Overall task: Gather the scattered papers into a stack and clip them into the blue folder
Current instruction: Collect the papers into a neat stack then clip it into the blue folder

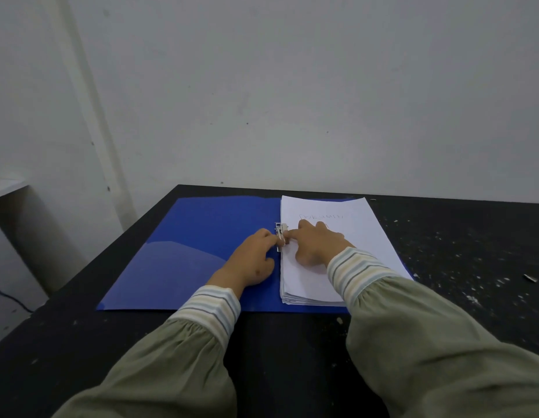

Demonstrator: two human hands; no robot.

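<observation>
Black surface: blue folder is laid open flat on it. Paper stack is squared on the folder's right half, long axis running away from the person. Left hand and right hand are met at the metal clip on the stack's left edge. Left fingers are curled onto the clip; right fingers are extended, pressing beside it. Clamp likely not yet closed.

Dim, soft light; wide-angle edge bending; slight blur.
</observation>
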